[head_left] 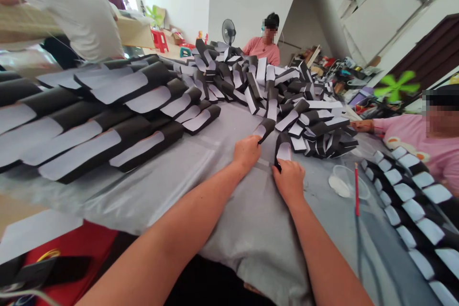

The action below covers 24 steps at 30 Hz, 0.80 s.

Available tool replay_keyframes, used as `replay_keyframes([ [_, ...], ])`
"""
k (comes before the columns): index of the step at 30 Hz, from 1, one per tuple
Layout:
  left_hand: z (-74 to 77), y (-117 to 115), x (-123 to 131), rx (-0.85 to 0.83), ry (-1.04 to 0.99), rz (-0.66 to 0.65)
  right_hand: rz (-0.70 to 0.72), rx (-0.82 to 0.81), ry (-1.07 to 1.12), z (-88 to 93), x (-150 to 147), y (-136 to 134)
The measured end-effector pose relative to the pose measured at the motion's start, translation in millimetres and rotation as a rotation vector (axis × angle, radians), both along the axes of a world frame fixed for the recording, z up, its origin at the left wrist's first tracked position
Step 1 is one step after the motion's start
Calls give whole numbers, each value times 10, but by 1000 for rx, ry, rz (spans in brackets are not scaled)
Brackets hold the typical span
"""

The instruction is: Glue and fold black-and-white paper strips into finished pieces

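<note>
My left hand (247,154) is closed on the near end of a black-and-white folded paper box (266,129), which points away from me. Just to the right, my right hand (291,179) grips a second paper box (283,146) of the same kind by its near end. Both boxes are held low over the grey table cover (229,124), apart from each other. Beyond them lies a large loose heap of similar boxes (251,81). My fingertips are partly hidden by the hands themselves.
Stacked boxes (93,134) fill the table's left side, and more stand in rows (407,193) at the right. A clear plastic bowl (363,186) with white stuff and a red stick (356,191) lie right of my hands. Other people sit around.
</note>
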State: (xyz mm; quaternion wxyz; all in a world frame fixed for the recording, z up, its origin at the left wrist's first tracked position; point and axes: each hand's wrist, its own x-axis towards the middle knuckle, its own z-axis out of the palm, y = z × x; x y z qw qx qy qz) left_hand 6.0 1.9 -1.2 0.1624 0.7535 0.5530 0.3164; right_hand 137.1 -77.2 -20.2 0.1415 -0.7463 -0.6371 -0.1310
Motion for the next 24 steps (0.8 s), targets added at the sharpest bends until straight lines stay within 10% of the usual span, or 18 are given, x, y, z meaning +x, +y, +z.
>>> replay_keyframes([
  [14,-21,-103,76,49,62,-336,112,44,57,-13,7,15],
  [24,-25,52,-84,48,-1,-186,153,96,96,-35,8,11],
])
